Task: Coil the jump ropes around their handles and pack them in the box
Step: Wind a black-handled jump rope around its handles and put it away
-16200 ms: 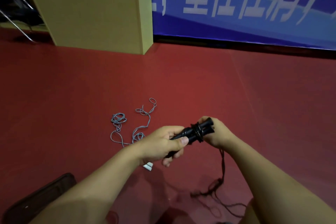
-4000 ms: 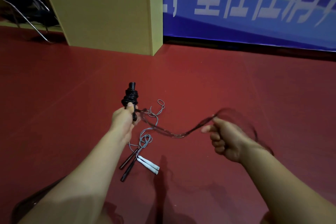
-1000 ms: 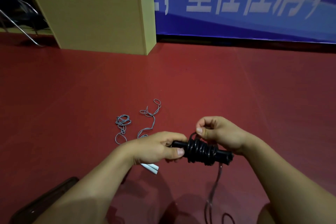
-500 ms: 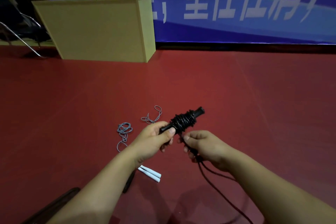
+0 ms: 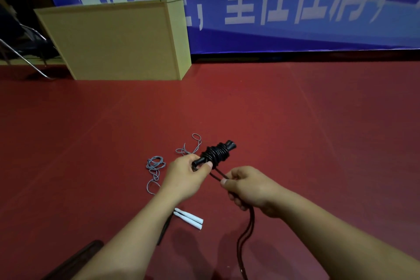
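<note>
Black handles thickly rope-wound in left hand grip, right hand pinching doubled black rope

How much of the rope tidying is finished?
Not much is finished. The left hand holds the black handles, already thick with coils, while the right hand pinches the black rope that is not wound on yet. The grey rope with white handles lies loose on the floor, untouched. No rope looks packed in a box.
</note>
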